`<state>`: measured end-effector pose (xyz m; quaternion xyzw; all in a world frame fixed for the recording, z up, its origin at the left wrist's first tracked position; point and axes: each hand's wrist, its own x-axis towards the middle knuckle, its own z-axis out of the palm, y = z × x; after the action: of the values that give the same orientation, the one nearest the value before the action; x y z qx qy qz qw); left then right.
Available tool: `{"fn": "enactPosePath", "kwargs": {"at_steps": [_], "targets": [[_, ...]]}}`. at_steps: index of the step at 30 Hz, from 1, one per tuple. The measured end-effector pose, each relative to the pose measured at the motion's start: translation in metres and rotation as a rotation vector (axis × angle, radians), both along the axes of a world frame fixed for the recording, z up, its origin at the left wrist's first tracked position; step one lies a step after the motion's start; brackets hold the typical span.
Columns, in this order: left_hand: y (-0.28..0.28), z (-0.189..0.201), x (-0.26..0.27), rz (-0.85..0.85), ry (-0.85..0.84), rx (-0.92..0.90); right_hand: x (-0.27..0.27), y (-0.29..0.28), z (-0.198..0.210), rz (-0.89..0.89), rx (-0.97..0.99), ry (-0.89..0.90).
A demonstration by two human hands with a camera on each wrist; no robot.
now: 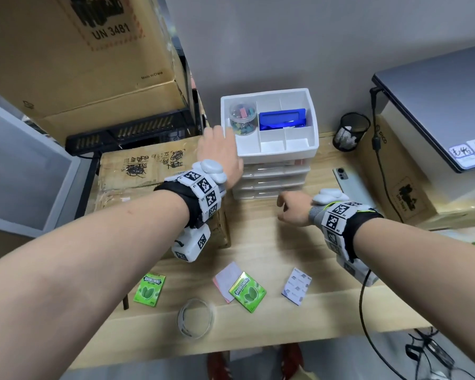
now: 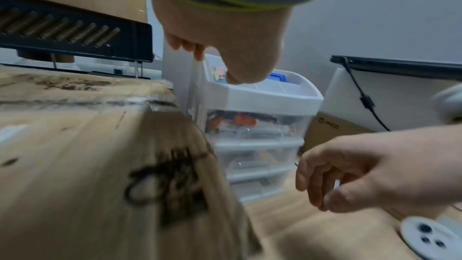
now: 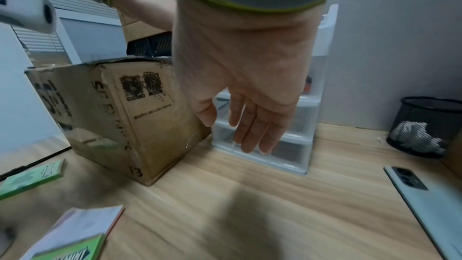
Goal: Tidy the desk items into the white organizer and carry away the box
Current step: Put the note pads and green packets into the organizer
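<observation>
White organizer [image 1: 269,149] at 12 o'clock on the desk [image 1: 285,242]: light, rigid plastic, slick walls; its clear drawers may slide, so take it low by both sides. Cardboard box [image 1: 159,187] touching it at 9. Your left hand [image 1: 220,154] rests open at its left rim; right hand [image 1: 294,208], loosely open, empty, at its base.

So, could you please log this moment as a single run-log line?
left hand: open, at white organizer left edge | right hand: open, before its drawers, empty | gum packs, notepad on desk | cardboard box not lifted
</observation>
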<state>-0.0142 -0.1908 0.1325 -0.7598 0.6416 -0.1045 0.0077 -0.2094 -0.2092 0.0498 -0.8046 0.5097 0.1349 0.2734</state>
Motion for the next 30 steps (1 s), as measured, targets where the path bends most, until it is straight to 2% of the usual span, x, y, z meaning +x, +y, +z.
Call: {"fn": "enactPosePath", "kwargs": {"at_steps": [3,5,7,10,13,17,21,23,26,30], "targets": [[0.027,-0.006,-0.022,-0.339,0.049,0.016,-0.018,0.021,-0.014,0.015,0.041,0.041],[0.044,-0.013,-0.039,-0.540,0.161,0.086,-0.030,0.035,-0.025,0.011,0.062,0.078],[0.064,-0.022,-0.057,-0.629,0.276,0.230,-0.040,0.052,-0.038,0.007,0.084,0.123],[0.094,-0.046,-0.075,-0.666,0.298,0.432,-0.048,0.076,-0.053,0.021,0.101,0.218],[0.127,-0.079,-0.075,-0.598,0.240,0.583,-0.055,0.097,-0.069,0.021,0.111,0.263],[0.158,-0.117,-0.052,-0.378,0.138,0.764,-0.061,0.113,-0.093,-0.018,0.050,0.291],[0.179,-0.152,-0.030,-0.102,0.181,0.788,-0.062,0.131,-0.112,-0.007,-0.010,0.300],[0.189,-0.166,-0.027,0.015,0.169,0.744,-0.062,0.138,-0.118,-0.008,-0.043,0.291],[0.194,-0.182,-0.026,0.098,0.200,0.693,-0.061,0.140,-0.121,-0.001,-0.050,0.270],[0.189,-0.193,-0.023,0.148,0.230,0.714,-0.059,0.142,-0.117,-0.003,-0.018,0.245]]}}
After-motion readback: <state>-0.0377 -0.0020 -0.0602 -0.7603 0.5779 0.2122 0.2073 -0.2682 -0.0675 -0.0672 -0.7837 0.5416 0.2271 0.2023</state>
